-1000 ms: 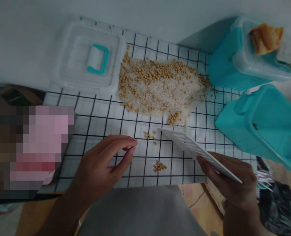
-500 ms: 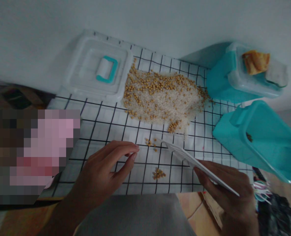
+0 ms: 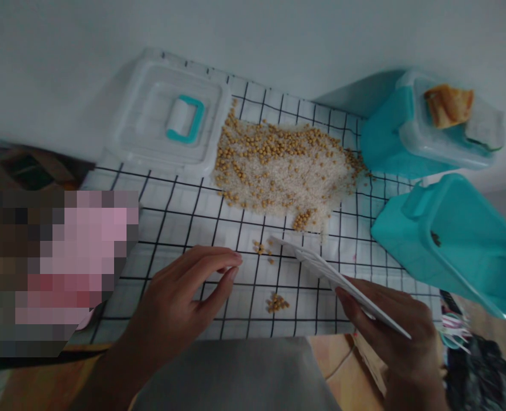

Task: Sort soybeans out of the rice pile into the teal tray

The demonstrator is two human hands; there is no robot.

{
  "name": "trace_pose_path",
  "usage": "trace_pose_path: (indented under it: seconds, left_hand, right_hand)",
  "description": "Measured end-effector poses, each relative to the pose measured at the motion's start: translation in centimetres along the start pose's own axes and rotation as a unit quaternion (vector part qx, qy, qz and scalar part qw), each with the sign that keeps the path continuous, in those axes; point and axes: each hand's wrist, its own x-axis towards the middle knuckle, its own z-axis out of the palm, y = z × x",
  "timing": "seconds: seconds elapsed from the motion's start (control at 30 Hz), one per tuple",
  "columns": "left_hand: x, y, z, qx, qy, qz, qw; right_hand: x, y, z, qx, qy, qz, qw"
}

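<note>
Two bare hands work over a white cloth with a black grid; the left hand hovers low, fingers side by side and curved, thumb tip just apart, nothing visible between them. The right hand pinches a flat white slatted plastic panel, tilted toward a mixed pile of white rice and yellow soybeans. A small bean cluster lies between the hands, and a clear lid with teal handle touches the pile's left edge

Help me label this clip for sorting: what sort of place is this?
Probably a home, against a plain wall: a grid-patterned cloth, a teal plastic storage box, and a pile of rice and beans spread out, near the right hand holding a white slotted board.
</note>
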Motion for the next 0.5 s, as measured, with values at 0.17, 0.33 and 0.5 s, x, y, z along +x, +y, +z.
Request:
trace_pose_path:
  seconds: [0.17,0.33,0.5]
  left_hand:
    - [0.10,0.00,0.23,-0.012,-0.001,0.003,1.000]
    - [0.32,0.22,0.45,-0.012,0.000,0.007,1.000]
    - [1.01,0.81,0.64,-0.012,0.000,0.018,1.000]
  right_hand:
    - [0.30,0.17,0.27,-0.057,0.058,0.016,0.997]
    - [0.50,0.36,0.17,-0.075,0.078,0.026,0.994]
    - [-0.23,0.70,-0.45,-0.051,0.069,0.021,0.996]
